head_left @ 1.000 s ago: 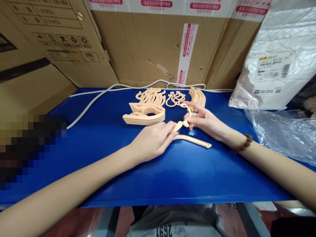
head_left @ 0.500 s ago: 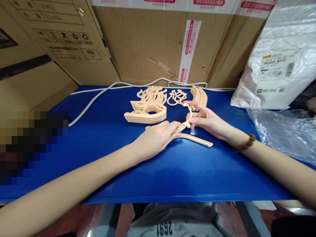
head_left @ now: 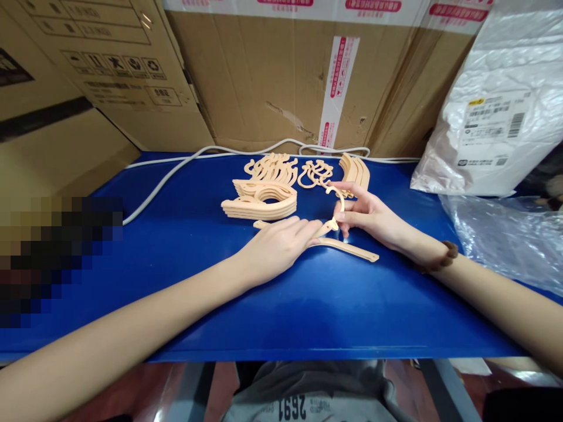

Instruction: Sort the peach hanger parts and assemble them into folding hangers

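My left hand (head_left: 285, 246) is closed over a beige hanger arm, whose tip shows past the fingers at both sides. Between the thumb and fingers of my right hand (head_left: 363, 211) is a beige hanger hook (head_left: 342, 202), its base meeting the end of the held arm. Another hanger arm (head_left: 352, 249) lies on the table just below, close to my left fingertips. Behind my hands sit a stack of beige hanger arms (head_left: 264, 209), a pile of similar parts (head_left: 272, 168), several loose hooks (head_left: 313, 174) and a group of curved pieces (head_left: 357, 170).
A blue table (head_left: 281, 316) carries everything. Cardboard boxes (head_left: 264, 76) stand along the back and left. A white cable (head_left: 169, 187) runs across the rear. On the right are a white plastic parcel bag (head_left: 444, 140) and a clear plastic sheet (head_left: 505, 240).
The hook has turned slightly in my right fingers, so its curve shows more openly. My left hand has shifted a little, uncovering more of the arm's left tip.
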Demonstrator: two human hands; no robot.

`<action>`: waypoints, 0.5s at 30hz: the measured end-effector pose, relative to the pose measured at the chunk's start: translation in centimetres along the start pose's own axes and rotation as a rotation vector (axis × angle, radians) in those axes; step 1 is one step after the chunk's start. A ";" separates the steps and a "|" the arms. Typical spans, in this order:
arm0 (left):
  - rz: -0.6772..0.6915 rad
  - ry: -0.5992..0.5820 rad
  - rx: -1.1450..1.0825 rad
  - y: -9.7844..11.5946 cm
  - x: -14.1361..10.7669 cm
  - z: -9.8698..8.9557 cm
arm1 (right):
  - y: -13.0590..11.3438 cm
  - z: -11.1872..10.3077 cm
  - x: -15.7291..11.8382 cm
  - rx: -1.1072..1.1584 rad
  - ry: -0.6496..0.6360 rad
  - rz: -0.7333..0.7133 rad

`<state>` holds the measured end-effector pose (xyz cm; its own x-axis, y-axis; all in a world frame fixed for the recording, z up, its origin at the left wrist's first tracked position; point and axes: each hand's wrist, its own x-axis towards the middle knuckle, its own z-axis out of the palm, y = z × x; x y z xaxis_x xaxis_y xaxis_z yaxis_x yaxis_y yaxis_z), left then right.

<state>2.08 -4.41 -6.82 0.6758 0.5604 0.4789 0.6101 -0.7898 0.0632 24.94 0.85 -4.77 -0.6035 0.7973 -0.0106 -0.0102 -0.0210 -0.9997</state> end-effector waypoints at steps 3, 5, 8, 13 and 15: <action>-0.005 -0.018 0.027 0.0 0.0 0.0 | 0.0 0.0 0.0 -0.013 0.007 0.001; -0.006 -0.022 0.039 0.0 0.0 0.1 | 0.0 0.0 -0.1 -0.026 0.012 -0.005; 0.017 -0.001 0.074 0.0 0.0 0.2 | 0.0 0.1 -0.1 -0.055 0.023 -0.021; 0.028 -0.012 0.124 0.0 -0.1 0.3 | -0.1 0.0 -0.1 -0.122 0.020 -0.044; 0.019 -0.038 0.139 0.0 0.0 0.2 | -0.1 0.0 -0.1 -0.148 0.014 -0.064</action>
<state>2.13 -4.38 -7.00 0.7015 0.5568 0.4448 0.6466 -0.7597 -0.0688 25.04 0.77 -4.67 -0.5945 0.8023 0.0539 0.0703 0.1187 -0.9904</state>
